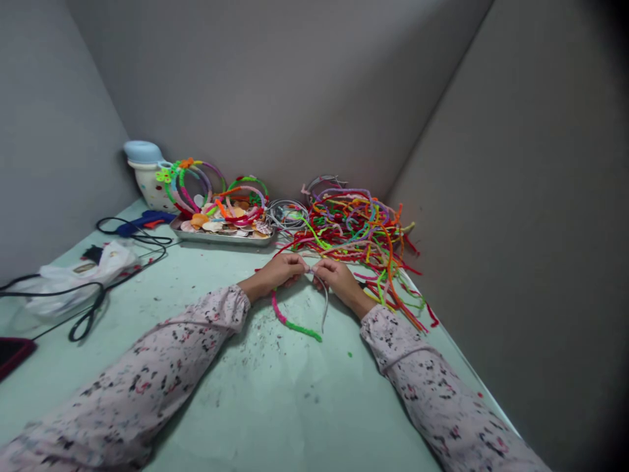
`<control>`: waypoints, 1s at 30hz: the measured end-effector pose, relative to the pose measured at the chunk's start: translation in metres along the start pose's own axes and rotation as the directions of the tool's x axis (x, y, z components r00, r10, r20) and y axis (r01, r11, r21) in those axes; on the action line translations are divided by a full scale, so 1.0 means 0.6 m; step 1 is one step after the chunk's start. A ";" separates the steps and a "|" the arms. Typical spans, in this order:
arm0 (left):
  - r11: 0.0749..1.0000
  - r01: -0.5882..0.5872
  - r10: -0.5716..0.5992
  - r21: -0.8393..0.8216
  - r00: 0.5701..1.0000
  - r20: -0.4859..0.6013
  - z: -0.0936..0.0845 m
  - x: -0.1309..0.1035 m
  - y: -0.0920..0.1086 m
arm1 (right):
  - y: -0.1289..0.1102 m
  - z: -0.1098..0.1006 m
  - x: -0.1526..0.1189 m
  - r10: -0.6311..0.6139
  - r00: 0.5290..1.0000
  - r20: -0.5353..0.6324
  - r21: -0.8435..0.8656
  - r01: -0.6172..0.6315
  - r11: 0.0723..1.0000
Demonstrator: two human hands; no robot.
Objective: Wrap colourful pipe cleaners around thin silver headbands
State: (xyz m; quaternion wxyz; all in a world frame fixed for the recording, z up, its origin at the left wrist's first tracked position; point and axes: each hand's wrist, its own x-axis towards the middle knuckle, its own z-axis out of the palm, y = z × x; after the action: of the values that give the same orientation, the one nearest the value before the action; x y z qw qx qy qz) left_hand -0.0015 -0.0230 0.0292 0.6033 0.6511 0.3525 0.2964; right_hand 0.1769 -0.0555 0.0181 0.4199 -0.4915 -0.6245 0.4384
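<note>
A thin headband (296, 327) hangs in a curve below my hands, over the middle of the table. Pink and green fuzzy pipe cleaner covers its left arm, while the right arm is bare grey. My left hand (285, 272) pinches the band near its top. Close beside it, my right hand (337, 275) is closed on the same band, fingertips almost meeting the left ones. A small pale lilac bit shows between the fingertips; the fingers hide most of it.
Behind my hands lies a tangled heap of pipe cleaners (356, 219), with bare headbands (289, 214) beside it. A metal tray (223, 240) holds shells and wrapped headbands. At left are a blue-lidded container (147, 174), a plastic bag (63, 282), black cable (98, 292) and a dark phone-like object (14, 356).
</note>
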 end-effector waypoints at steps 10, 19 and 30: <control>0.998 0.018 -0.019 -0.056 1.000 -0.023 -0.001 0.004 -0.005 | 0.008 -0.005 0.006 0.021 0.999 0.038 -0.001 -0.021 1.000; 0.998 0.021 -0.022 -0.065 1.000 -0.016 -0.003 0.009 -0.014 | -0.001 -0.007 0.005 0.055 0.996 0.064 -0.045 -0.052 0.998; 0.998 0.049 -0.050 -0.029 0.998 -0.046 -0.003 0.012 -0.017 | 0.022 -0.005 0.005 -0.073 0.996 0.050 -0.119 0.078 0.990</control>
State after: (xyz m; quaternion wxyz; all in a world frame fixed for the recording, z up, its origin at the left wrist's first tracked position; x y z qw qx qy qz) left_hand 0.0001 -0.0159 0.0187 0.6110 0.6268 0.3782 0.3013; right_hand 0.1826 -0.0503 0.0063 0.3913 -0.4819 -0.6775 0.3945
